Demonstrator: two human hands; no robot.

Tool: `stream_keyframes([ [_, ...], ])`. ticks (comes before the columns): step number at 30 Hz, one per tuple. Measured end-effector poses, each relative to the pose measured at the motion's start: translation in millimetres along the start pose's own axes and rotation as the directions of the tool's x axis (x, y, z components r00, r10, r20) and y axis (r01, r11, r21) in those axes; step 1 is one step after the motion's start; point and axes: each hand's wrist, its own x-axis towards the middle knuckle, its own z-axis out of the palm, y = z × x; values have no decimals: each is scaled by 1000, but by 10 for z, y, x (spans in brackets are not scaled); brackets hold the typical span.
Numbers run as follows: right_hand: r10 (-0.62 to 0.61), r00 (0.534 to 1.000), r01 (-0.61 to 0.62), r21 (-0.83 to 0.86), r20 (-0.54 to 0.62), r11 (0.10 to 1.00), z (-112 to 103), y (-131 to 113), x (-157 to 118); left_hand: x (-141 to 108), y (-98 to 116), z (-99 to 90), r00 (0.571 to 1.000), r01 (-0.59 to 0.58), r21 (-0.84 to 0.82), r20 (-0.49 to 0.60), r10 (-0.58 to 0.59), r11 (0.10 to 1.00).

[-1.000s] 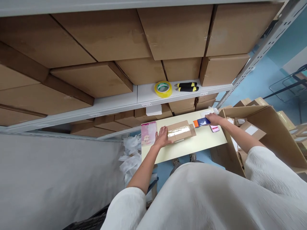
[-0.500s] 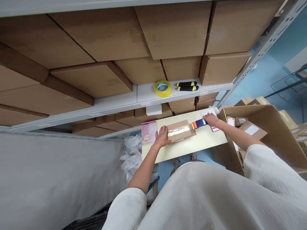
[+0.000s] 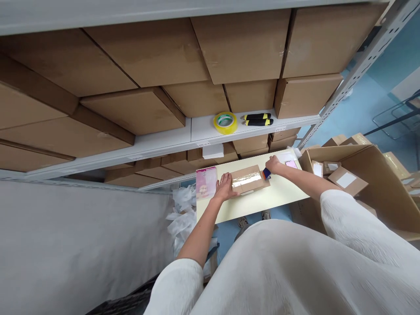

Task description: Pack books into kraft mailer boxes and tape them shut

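A small cardboard box with shiny clear tape along its top lies on a pale yellow board. My left hand grips its left end, fingers over the top and thumb along the near side. At the open right end, my right hand is closed on a slim dark-blue packet with an orange-and-white end. Part of the packet is hidden by my fingers, and its front reaches the box's opening. A phone with a pink screen lies right of my right hand.
Above the board, a shelf holds a yellow tape roll, two black-and-yellow cutters and stacked cartons. A large open carton with small labelled boxes stands at right. Crumpled white plastic lies left of the board.
My right hand has moved left with the blue packet, bringing it to the box's open end; less of it shows. The phone is now more exposed. My left hand stays on the box.
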Motion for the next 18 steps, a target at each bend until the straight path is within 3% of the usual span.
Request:
stream_keyframes([
  [2, -16, 999, 18, 61, -31, 998, 48, -10, -29, -3, -1, 1, 1000, 2, -2, 6, -2, 1000],
  [4, 0, 1000, -1, 54, 15, 999, 53, 85, -89, -5, -5, 3, 1000, -1, -5, 13, 1, 1000],
  [7, 125, 978, -142, 97, 165, 985, -2, 367, -219, -7, -15, 10, 1000, -8, -11, 9, 8, 1000],
  [10, 210, 946, -284, 318, 248, 905, 13, 632, -394, -8, -24, 15, 1000, -9, -15, 4, 9, 1000],
  [13, 255, 950, -310, 446, 180, 840, 194, 719, -577, -5, -30, 14, 1000, -17, -12, -4, 17, 1000],
  [18, 367, 928, -363, 406, 70, 839, 646, 531, -776, 7, -49, 23, 1000, -26, 0, -18, 26, 1000],
])
